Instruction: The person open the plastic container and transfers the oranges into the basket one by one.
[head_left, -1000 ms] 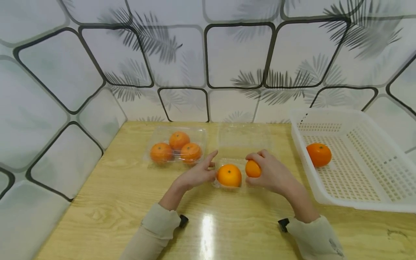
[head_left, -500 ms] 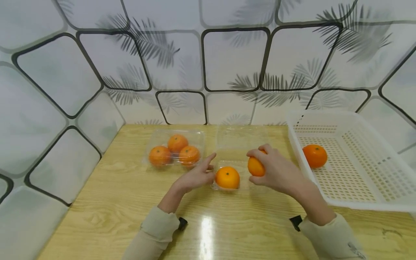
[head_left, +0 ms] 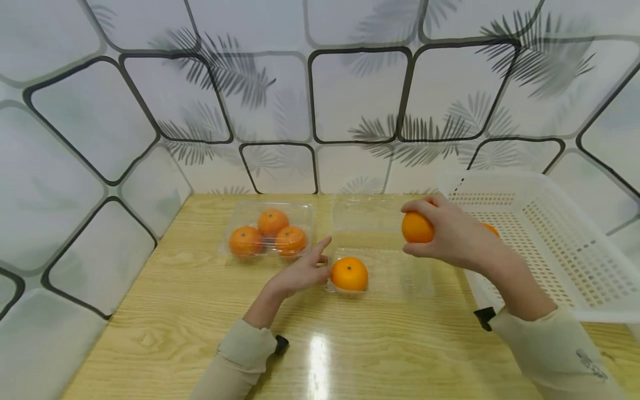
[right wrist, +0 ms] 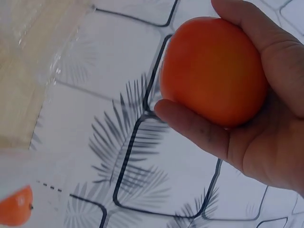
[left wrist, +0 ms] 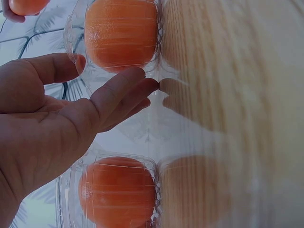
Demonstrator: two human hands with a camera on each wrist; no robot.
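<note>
In the head view, my right hand [head_left: 452,233] grips an orange [head_left: 418,228] between thumb and fingers. It holds the fruit up in the air, to the right of an open clear plastic clamshell box [head_left: 400,275]. Another orange [head_left: 349,274] sits in the left end of that box. My left hand [head_left: 300,275] is at the box's left edge. The left wrist view shows its thumb tip at the clear rim and its other fingers fairly straight beside the box wall. The right wrist view shows the gripped orange [right wrist: 213,71] whole and round.
At the left, a shut clear clamshell box [head_left: 305,214] contains three oranges. A white perforated plastic basket [head_left: 575,314] stands at the right, with an orange [head_left: 491,229] partly hidden behind my right hand. A patterned wall [head_left: 360,94] rises behind the wooden table [head_left: 165,311].
My right hand has lifted the orange out of the open clamshell box and carried it up and right, toward the basket. The left hand has stayed at the box's left edge.
</note>
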